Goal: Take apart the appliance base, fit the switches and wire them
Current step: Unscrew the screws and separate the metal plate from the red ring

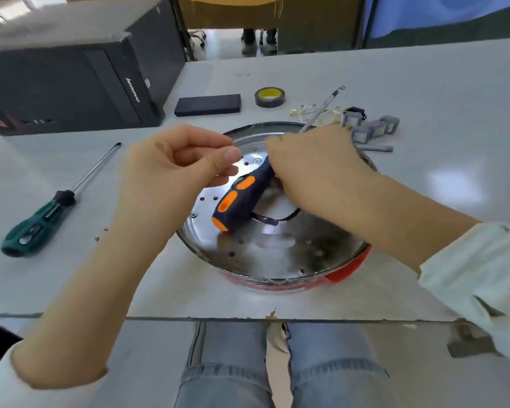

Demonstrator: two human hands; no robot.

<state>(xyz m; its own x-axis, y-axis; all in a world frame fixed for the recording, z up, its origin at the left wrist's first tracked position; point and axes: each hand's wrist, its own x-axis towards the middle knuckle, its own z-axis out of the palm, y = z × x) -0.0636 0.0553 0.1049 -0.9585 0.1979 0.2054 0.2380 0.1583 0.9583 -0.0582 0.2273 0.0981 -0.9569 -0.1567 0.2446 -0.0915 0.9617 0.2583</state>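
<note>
Knees (280, 375): blue jeans are seen below the table edge.
Table (424, 92): grey; a black computer tower (71, 81) is stood at far left.
Appliance base (277, 254): laid centrally, metal underside up.
Right hand (315, 163): clenched around an orange-and-navy screwdriver (242, 198) over the base.
Left hand (177, 169): fingertips pinched together; contents cannot be told.
Green screwdriver (42, 219): laid at left.
Tape roll (269, 97): set beyond the base.

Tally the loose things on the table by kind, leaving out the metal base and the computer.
Screwdrivers: 2 (green-handled, orange-and-navy)
Tape rolls: 1
Flat black boxes: 1
Piles of grey switches and wires: 1
Total: 5
</note>
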